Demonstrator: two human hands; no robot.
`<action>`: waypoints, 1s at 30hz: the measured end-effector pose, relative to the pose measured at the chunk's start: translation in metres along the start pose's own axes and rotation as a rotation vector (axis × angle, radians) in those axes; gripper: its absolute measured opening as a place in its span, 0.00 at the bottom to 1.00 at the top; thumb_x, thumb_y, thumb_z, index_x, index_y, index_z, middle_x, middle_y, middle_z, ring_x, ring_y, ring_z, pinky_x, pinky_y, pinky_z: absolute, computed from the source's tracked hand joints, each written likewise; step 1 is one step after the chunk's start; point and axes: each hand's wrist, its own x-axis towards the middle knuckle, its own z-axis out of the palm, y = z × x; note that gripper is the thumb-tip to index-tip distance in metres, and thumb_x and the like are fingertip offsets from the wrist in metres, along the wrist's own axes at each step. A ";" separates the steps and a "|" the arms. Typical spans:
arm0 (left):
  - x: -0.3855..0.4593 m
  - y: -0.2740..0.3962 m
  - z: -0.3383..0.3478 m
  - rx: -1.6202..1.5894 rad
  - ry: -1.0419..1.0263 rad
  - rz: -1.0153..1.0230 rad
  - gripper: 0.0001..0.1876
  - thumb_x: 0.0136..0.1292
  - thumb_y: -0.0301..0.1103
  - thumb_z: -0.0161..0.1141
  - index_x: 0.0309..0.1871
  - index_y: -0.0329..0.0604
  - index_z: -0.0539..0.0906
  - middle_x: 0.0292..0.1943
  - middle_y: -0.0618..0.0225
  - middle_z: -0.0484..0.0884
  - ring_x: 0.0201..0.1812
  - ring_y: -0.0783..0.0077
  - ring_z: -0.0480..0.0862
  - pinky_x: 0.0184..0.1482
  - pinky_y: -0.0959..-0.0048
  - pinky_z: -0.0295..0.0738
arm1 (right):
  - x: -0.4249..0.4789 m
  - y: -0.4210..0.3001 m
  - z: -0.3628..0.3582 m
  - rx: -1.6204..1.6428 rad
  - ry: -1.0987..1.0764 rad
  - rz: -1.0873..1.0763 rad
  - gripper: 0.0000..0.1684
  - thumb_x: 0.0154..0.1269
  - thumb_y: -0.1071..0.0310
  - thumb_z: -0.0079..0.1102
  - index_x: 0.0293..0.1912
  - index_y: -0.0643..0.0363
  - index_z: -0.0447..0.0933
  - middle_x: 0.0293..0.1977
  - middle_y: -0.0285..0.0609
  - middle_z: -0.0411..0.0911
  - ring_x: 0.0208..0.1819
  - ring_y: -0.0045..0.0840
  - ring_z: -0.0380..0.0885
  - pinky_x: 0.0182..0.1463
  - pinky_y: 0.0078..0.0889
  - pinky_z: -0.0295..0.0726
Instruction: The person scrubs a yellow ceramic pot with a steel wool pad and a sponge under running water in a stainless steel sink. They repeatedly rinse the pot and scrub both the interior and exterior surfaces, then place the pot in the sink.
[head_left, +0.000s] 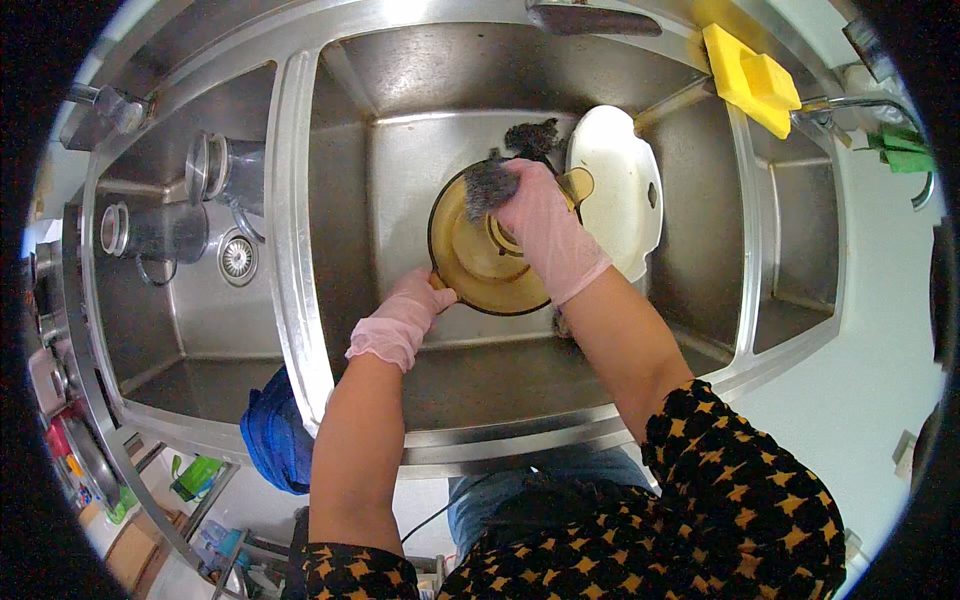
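In the middle of the steel sink basin (405, 150), an amber glass pot (457, 255) with a dark rim and two side tabs is tilted towards me. My left hand (409, 307), in a thin pink glove, grips the tab at its lower left. A grey steel-wool scrubber (487, 187) is held in my gloved right hand (551, 232), against the pot's upper part. That hand and forearm hide some of the pot. Beyond the pot lies a dark, ragged scouring pad (532, 139). A white oval dish (619, 195) stands close on the right, partly behind the pot.
Two clear jugs (169, 231) lie in the left basin near a drain strainer (238, 256). Yellow sponges (750, 79) rest on the right rim, beside a faucet (840, 105). A dark-handled utensil (596, 20) lies along the back edge. Blue cloth (277, 439) hangs over the front.
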 end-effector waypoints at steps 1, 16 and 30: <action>-0.001 0.007 0.001 -0.007 -0.018 0.000 0.16 0.56 0.35 0.64 0.46 0.44 0.75 0.25 0.69 0.77 0.19 0.73 0.73 0.18 0.72 0.69 | 0.000 -0.011 -0.001 0.430 0.122 0.099 0.11 0.58 0.71 0.40 0.33 0.66 0.71 0.35 0.51 0.75 0.39 0.38 0.74 0.48 0.42 0.74; 0.000 0.014 0.002 0.141 0.034 -0.025 0.24 0.49 0.44 0.65 0.48 0.40 0.78 0.43 0.55 0.81 0.47 0.55 0.79 0.50 0.64 0.72 | -0.011 -0.023 0.026 0.545 0.319 0.200 0.05 0.53 0.72 0.47 0.31 0.62 0.70 0.29 0.47 0.74 0.31 0.38 0.74 0.38 0.42 0.76; 0.003 0.016 0.003 0.088 0.006 -0.025 0.24 0.49 0.41 0.67 0.47 0.37 0.77 0.42 0.55 0.81 0.46 0.56 0.80 0.49 0.65 0.72 | -0.001 0.013 0.005 -0.243 -0.019 0.369 0.16 0.50 0.72 0.48 0.41 0.65 0.72 0.38 0.48 0.75 0.39 0.35 0.75 0.43 0.33 0.75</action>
